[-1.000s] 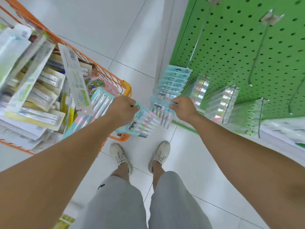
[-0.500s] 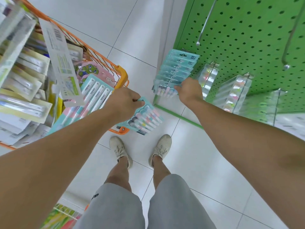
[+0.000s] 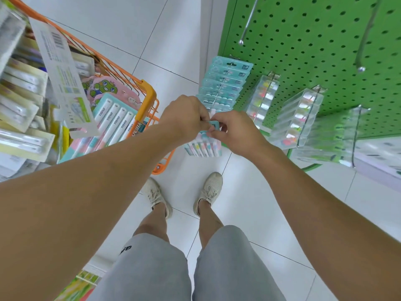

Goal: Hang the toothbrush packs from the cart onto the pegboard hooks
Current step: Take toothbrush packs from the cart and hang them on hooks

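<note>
Head view, looking straight down: both hands meeting just in front of the loaded peg. Left hand pinching the top edge of a teal toothbrush pack, right hand pinching the same header card from the other side, so both clenched on that one pack, nothing released. Probably holding it two-handed to keep the card flat and line its hang hole up with the hook tip, though the hole itself is hidden behind the fingers. Pack dangling below the two grips, brushes pointing down toward the floor, sitting just beside the row of matching teal packs already hanging on the green pegboard. Can't tell whether it's touching the hook yet. Orange cart parked to the left, piled with more packs, close enough for a quick reach. Bare hooks sticking out higher up the board, clear packs hanging off to the right.
</note>
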